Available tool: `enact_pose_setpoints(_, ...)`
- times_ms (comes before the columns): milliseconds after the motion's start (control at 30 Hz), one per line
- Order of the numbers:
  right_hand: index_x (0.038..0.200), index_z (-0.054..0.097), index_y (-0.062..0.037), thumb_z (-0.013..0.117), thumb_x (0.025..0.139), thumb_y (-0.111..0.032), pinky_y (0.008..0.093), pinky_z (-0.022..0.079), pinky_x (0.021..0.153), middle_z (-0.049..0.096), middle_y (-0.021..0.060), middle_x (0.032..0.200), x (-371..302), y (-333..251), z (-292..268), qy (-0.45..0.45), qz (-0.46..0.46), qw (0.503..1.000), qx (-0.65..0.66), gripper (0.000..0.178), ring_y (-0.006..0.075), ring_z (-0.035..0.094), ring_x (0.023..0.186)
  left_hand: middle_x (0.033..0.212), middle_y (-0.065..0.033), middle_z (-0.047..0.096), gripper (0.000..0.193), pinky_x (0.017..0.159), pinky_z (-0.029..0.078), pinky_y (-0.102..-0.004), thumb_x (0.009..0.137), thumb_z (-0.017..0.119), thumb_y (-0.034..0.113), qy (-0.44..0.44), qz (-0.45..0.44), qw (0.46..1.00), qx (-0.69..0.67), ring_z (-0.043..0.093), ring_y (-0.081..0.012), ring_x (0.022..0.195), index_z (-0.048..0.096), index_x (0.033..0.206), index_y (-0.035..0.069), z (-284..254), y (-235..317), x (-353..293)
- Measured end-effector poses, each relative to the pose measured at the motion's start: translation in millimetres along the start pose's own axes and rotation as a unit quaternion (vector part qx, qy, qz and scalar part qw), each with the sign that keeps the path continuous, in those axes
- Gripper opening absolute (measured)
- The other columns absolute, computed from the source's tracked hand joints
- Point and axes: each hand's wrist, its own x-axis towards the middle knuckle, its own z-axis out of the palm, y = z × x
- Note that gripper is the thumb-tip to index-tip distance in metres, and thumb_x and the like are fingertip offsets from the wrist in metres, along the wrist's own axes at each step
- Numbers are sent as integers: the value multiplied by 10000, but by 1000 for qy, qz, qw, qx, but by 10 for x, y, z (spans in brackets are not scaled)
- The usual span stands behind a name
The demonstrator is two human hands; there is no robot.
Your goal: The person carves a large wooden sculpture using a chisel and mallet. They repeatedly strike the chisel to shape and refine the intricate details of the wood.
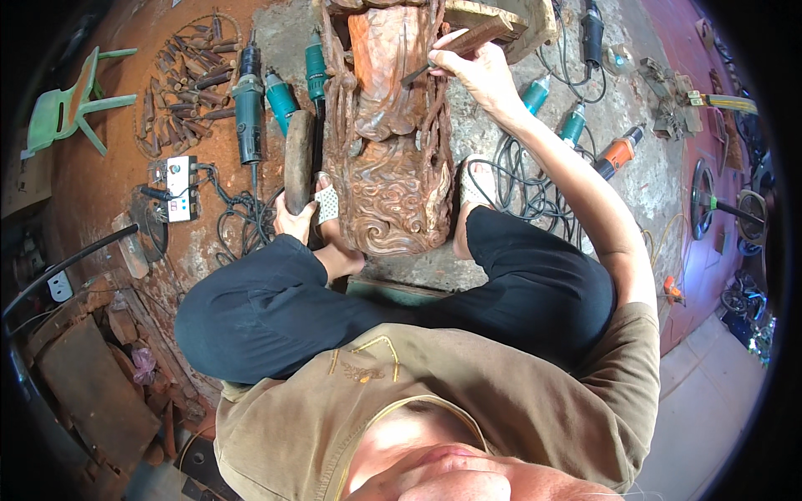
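Between the seated person's feet, in the middle of the floor (288,42) and well in from its sides, the carved wood piece (393,196) lies with its near end toward the person and its long axis running straight away. The left hand (296,219) is the nearer to the person's body, gripping the near end of a thick wooden club (298,163) that runs beside the carving's left edge, almost parallel to it. The hands are well apart, the carving between them. Farther off, the right hand (480,75) pinches a chisel (472,43) at the carving's right edge, blade slanting left and nearward over its far half; whether the tip touches, I cannot tell.
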Motion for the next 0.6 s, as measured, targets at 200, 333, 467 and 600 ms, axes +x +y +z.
enact_pose_setpoints(200,1046,673,-21,711,923,-115,243,542,750,695,27,926,89,74,-11,18,-46,999,-10,159,97,667,803,1158,-264,679,715,939,498,-434,798,778,320,-18,39,996,83,659,-409,1102,471,1391,63,87,-10,22)
enact_pose_setpoints(333,1051,675,-34,721,917,-123,239,533,740,693,26,936,58,61,-41,-18,-33,999,-40,167,102,669,814,1152,-261,684,710,936,496,-437,797,773,331,-16,42,996,77,659,-408,1100,480,1388,67,14,3,-2)
enact_pose_setpoints(467,1053,677,-40,726,911,-148,255,517,780,688,17,928,8,-12,-23,-6,-23,999,-30,185,88,646,860,1155,-259,679,677,934,493,-438,798,769,318,-32,45,996,71,652,-405,1104,507,1358,42,-28,92,-9)
enact_pose_setpoints(600,1048,674,-44,729,908,-145,267,505,824,682,4,926,67,48,-48,-22,-89,995,-47,182,80,626,898,1230,-264,623,652,972,469,-442,797,763,306,-24,117,988,97,600,-413,1159,533,1329,9,-28,6,63)
